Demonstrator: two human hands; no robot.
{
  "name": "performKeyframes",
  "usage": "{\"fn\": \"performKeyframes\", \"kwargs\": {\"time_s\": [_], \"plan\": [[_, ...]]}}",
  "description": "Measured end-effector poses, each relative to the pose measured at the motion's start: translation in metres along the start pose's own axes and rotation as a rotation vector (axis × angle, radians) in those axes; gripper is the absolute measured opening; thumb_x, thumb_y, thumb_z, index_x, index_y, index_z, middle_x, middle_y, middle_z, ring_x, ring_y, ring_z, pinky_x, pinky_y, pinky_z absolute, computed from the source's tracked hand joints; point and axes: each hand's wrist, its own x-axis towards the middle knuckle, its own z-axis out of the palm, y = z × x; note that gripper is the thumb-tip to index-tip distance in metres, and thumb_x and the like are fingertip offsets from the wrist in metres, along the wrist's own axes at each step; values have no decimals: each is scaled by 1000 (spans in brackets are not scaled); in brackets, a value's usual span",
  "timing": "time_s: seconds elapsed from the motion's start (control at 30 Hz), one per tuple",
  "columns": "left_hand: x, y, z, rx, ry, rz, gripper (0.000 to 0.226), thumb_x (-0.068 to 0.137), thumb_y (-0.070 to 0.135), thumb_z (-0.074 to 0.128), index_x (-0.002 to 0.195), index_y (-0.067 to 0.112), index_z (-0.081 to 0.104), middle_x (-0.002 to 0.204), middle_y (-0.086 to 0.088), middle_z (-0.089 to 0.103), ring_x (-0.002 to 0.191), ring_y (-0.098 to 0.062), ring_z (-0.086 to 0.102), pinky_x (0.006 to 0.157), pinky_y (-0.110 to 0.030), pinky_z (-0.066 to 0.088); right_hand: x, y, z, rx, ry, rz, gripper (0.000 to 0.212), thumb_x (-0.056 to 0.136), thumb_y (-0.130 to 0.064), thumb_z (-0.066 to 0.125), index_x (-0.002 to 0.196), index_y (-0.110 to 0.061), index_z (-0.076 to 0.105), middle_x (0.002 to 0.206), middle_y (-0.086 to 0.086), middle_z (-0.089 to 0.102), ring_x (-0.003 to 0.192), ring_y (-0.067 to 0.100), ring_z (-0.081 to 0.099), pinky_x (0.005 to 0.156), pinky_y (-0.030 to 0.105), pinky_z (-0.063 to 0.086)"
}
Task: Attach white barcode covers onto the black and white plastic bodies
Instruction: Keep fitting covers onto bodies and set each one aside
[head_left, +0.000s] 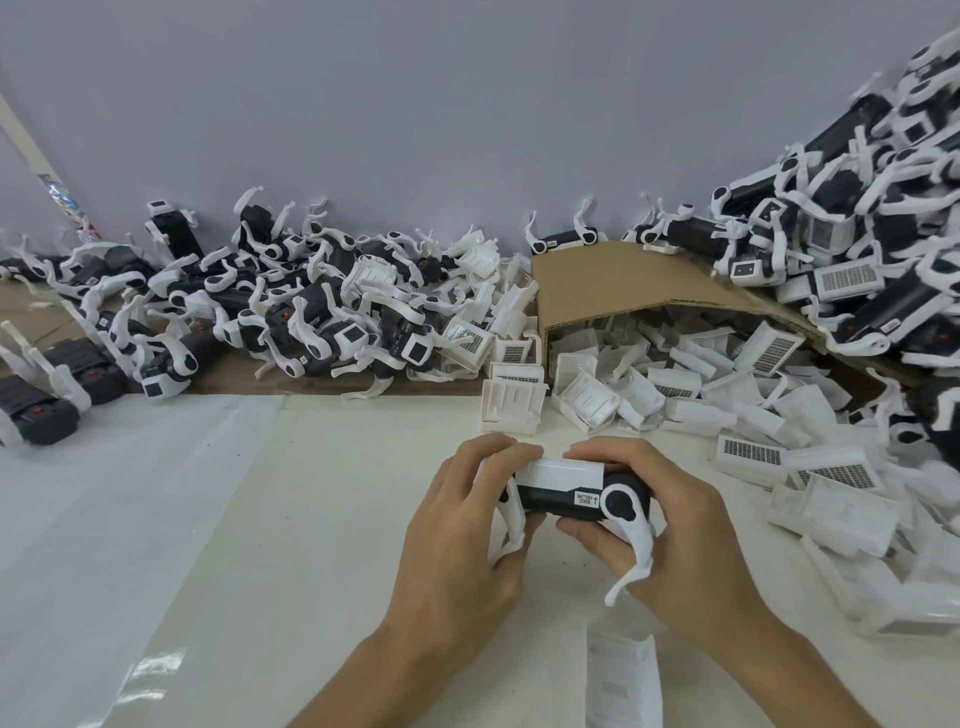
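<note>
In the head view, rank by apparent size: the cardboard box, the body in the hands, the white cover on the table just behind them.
1. cardboard box
2. held body
3. white cover
The body is nearest the camera, so its lead over the cover is unsure.

Left hand and right hand clasp either end of a black and white plastic body, fingers curled.

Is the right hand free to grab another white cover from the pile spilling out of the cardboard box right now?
Probably not yet: the right hand and left hand both grip the black and white body. The way to the cover pile looks open otherwise.
</note>
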Motion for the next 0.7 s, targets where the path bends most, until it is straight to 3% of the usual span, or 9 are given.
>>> {"fn": "performKeyframes", "kwargs": {"time_s": [0.17,0.27,0.4,0.5,0.57,0.7], "plan": [[1,0,0,64,46,-45,71,79,15,82,136,34,43,146,7,42,104,-16,64,65,-32,58,-5,-6,7,-138,129,-194,43,75,-12,79,116,-17,66,117,0,68,107,14,64,90,25,52],[1,-1,1,141,23,-11,74,71,17,83,133,29,45,147,0,43,110,-23,63,77,-38,57,-5,-11,9,-148,77,-232,30,88,-20,65,118,-18,66,121,0,65,110,15,63,89,26,53],[1,-2,-1,158,78,23,57,70,18,73,124,27,57,132,4,61,119,-20,58,95,-37,47,-4,-15,11,-62,1,-198,43,84,-24,65,126,-20,58,123,-8,62,114,5,60,93,14,47],[1,-4,1,199,109,61,50,67,11,74,115,17,68,123,4,68,122,-21,58,101,-35,39,-3,-13,8,-66,-41,-170,45,78,-18,70,123,-19,63,122,-11,64,112,4,62,91,18,51],[1,-4,2,173,91,76,48,66,8,76,113,14,69,121,4,69,123,-18,56,103,-32,38,-3,-11,7,-104,-38,-179,40,80,-23,70,119,-14,69,120,-7,68,110,8,65,90,24,54],[0,-6,1,127,35,63,50,66,7,79,114,15,69,117,7,70,116,-15,59,95,-33,47,-2,-10,5,-151,-17,-214,37,81,-31,67,112,-11,72,110,-5,72,98,8,67,82,23,55]]}}
